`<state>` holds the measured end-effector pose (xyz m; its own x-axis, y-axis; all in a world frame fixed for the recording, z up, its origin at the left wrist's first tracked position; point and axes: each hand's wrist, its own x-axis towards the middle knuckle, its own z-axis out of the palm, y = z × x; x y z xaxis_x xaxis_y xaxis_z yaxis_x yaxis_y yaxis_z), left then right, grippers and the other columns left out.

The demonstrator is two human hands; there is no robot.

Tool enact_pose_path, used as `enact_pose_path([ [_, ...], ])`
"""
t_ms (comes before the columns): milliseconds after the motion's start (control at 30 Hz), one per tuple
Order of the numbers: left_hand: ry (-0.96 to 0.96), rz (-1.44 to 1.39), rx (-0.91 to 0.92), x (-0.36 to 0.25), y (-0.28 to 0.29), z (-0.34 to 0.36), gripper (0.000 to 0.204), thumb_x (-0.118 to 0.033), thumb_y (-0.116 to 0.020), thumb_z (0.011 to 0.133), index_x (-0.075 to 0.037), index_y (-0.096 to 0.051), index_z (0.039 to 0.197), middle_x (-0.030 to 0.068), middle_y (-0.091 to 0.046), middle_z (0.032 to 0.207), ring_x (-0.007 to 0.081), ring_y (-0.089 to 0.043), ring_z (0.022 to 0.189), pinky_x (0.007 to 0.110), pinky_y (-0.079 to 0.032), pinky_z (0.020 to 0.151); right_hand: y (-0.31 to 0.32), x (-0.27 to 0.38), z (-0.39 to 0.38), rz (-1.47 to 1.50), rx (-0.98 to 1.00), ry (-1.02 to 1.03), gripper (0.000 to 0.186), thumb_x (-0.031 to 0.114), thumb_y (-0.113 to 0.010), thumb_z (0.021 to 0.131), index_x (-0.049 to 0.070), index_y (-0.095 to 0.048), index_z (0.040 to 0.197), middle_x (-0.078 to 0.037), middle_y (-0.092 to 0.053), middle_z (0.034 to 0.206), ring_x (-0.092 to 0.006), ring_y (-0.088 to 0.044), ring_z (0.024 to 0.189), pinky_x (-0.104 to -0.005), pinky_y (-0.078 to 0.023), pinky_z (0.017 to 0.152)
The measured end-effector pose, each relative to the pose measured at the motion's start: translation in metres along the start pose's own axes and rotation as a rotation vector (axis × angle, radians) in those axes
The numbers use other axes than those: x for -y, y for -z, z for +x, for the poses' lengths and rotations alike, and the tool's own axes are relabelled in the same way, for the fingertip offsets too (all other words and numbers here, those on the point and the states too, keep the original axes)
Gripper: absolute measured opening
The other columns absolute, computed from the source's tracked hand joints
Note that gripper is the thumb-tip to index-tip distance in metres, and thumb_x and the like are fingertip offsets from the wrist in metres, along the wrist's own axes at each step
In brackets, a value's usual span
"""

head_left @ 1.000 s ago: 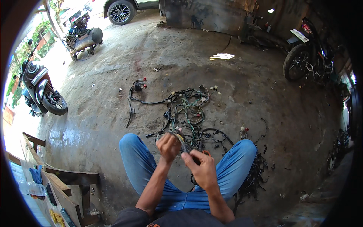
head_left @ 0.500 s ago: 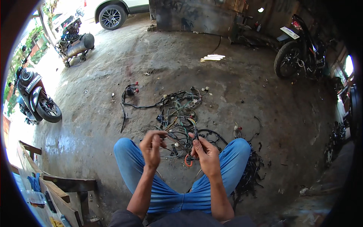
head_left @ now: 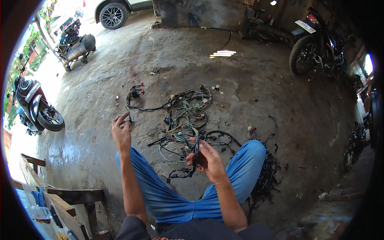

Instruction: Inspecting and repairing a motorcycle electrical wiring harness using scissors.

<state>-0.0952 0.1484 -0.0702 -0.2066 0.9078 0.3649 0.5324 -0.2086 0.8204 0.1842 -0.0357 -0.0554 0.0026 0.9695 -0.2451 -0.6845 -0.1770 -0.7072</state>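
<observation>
A tangled wiring harness (head_left: 186, 114) of black, green and yellow wires with white and red connectors lies on the floor before me. My right hand (head_left: 209, 160) grips its taped black bundle, lifted between my knees. One dark branch hangs below that hand, and a small orange loop (head_left: 200, 169) shows at its fingers. Out to the left, my left hand (head_left: 121, 130) has its fingers bent together beside a thin black strand (head_left: 131, 118). Whatever is between those fingertips is too small to make out.
Black scraps (head_left: 267, 180) are heaped beside my right knee, near a small bundle with a red connector (head_left: 251, 130). A wooden bench (head_left: 74, 195) stands at the left. Farther off are a scooter (head_left: 40, 106), an air compressor (head_left: 78, 48), a motorcycle (head_left: 316, 52) and a car (head_left: 114, 16).
My left hand has moved away from the bundle, out to the left. My right hand still holds the harness, now lower and turned, with a dark branch hanging to the left.
</observation>
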Motion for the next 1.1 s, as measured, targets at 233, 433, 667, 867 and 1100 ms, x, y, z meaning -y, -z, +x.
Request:
enact_pose_path([
  [233, 0.107, -0.185, 0.366, -0.003, -0.019, -0.026, 0.027, -0.008, -0.058, 0.098, -0.004, -0.073, 0.12, 0.0076, -0.07, 0.108, 0.015, -0.064, 0.091, 0.031, -0.052, 0.083, -0.001, -0.023, 0.008, 0.078, -0.044, -0.102, 0.025, 0.019, -0.059, 0.103, 0.004, -0.058, 0.124, -0.009, -0.069, 0.106, -0.0203, -0.07, 0.094, -0.0345, -0.06, 0.078],
  [433, 0.399, -0.479, 0.872, -0.078, -0.029, -0.111, 0.041, -0.024, -0.063, 0.102, 0.006, -0.061, 0.13, 0.01, -0.07, 0.111, 0.0144, -0.065, 0.099, 0.029, -0.053, 0.088, 0.002, -0.041, 0.013, -0.048, -0.034, 0.002, 0.021, 0.01, -0.066, 0.098, 0.002, -0.06, 0.117, -0.007, -0.068, 0.109, -0.0148, -0.068, 0.097, -0.0333, -0.059, 0.085],
  [667, 0.395, -0.575, 0.861, -0.083, -0.033, -0.125, 0.041, -0.018, -0.07, 0.097, 0.007, -0.059, 0.128, 0.0115, -0.068, 0.117, 0.0156, -0.064, 0.108, 0.03, -0.053, 0.093, -0.01, -0.036, -0.006, -0.428, -0.206, 0.148, 0.023, 0.006, -0.072, 0.094, 0.001, -0.062, 0.114, 0.0, -0.064, 0.099, -0.0084, -0.065, 0.093, -0.0254, -0.056, 0.084],
  [867, 0.199, -0.547, 0.807, -0.096, -0.037, -0.128, 0.031, -0.008, -0.068, 0.096, 0.006, -0.061, 0.124, 0.0093, -0.065, 0.11, 0.0176, -0.066, 0.102, 0.03, -0.054, 0.09, -0.019, -0.03, -0.018, -0.356, -0.297, 0.245, 0.016, 0.006, -0.071, 0.095, 0.002, -0.064, 0.109, 0.001, -0.064, 0.092, -0.0033, -0.058, 0.079, -0.0199, -0.049, 0.07],
  [1100, -0.002, -0.534, 0.533, -0.092, -0.057, -0.155, 0.02, 0.006, -0.062, 0.092, 0.007, -0.06, 0.112, 0.0111, -0.06, 0.1, 0.0188, -0.067, 0.094, 0.029, -0.055, 0.083, -0.031, -0.038, -0.024, -0.254, -0.379, 0.275, 0.014, 0.009, -0.07, 0.096, 0.002, -0.066, 0.107, 0.003, -0.064, 0.089, -0.0025, -0.057, 0.078, -0.018, -0.045, 0.068],
])
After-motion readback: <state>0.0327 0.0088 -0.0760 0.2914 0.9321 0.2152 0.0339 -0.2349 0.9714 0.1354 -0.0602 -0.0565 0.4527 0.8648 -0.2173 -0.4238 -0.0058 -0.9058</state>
